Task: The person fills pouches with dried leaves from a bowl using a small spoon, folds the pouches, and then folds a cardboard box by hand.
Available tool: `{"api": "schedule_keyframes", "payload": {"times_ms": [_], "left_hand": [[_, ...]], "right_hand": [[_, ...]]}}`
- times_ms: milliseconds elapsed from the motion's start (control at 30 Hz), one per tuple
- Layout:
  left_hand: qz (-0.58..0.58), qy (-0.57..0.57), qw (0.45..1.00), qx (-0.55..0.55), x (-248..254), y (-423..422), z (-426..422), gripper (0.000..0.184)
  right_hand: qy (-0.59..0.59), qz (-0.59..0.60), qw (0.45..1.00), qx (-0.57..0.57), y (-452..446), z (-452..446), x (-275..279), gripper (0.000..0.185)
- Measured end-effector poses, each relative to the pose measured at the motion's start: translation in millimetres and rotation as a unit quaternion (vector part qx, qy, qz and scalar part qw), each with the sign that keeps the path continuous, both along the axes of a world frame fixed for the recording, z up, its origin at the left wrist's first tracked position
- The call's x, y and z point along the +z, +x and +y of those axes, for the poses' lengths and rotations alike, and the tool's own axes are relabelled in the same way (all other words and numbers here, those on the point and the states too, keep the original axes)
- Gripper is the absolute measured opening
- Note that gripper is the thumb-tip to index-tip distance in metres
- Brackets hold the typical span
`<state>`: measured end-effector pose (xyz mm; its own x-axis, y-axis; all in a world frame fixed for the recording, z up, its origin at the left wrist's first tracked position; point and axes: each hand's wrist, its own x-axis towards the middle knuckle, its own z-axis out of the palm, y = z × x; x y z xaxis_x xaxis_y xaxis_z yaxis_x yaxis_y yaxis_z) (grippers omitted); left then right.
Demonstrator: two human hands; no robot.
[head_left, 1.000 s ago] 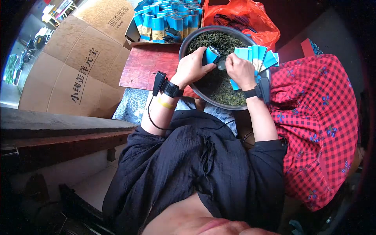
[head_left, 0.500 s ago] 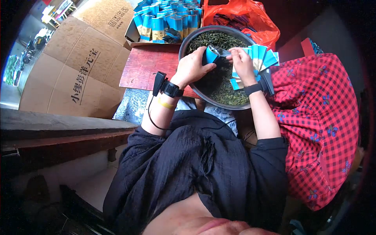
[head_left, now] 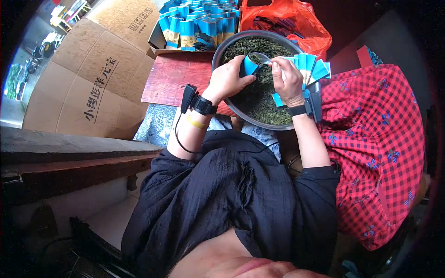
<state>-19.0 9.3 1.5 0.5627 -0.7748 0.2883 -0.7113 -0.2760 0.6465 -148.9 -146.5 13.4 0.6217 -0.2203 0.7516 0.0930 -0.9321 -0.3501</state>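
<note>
My left hand [head_left: 228,81] grips a blue packet [head_left: 251,66] over a round metal basin [head_left: 218,52] of dark green dried leaves [head_left: 271,113]. A clear spoon [head_left: 260,58] is pinched in my right hand [head_left: 288,79], its bowl at the mouth of the packet. Several blue and cream packets [head_left: 319,70] are fanned out at the basin's right side, just beyond my right hand, which covers part of them. Whether leaves lie in the spoon is too small to tell.
Behind the basin stand a box of many upright blue packets [head_left: 187,34] and a red plastic bag [head_left: 315,28]. A red wooden board [head_left: 171,76] lies left of the basin, near a large cardboard sheet [head_left: 88,74]. Red checked cloth [head_left: 371,139] is at the right.
My right hand has lifted from over the leaves, and the spoon's bowl is now at the packet's opening. My left hand has kept its place with the packet.
</note>
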Motion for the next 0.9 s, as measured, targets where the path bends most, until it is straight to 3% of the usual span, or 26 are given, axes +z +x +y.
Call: {"api": "schedule_keyframes", "payload": {"times_ms": [167, 233, 600, 767, 900], "left_hand": [[0.004, 0.002, 1.0, 0.003, -1, 1, 0, 0.065], [0.002, 0.006, 1.0, 0.0, -1, 1, 0, 0.065], [0.005, 0.005, 1.0, -0.004, 1, 0, 1, 0.065], [0.002, 0.007, 1.0, 0.002, 2, 0, 1, 0.065], [0.004, 0.007, 1.0, 0.001, 1, -1, 1, 0.064]], "right_hand": [[0.008, -0.003, 1.0, -0.019, -1, 2, 3, 0.013], [-0.072, -0.012, 0.997, 0.012, -1, 4, 8, 0.012], [-0.021, -0.036, 0.999, 0.019, -1, -1, 1, 0.006], [0.001, -0.035, 0.998, -0.054, -3, -7, -2, 0.019], [-0.01, -0.004, 0.997, -0.077, -5, -9, -4, 0.019]]}}
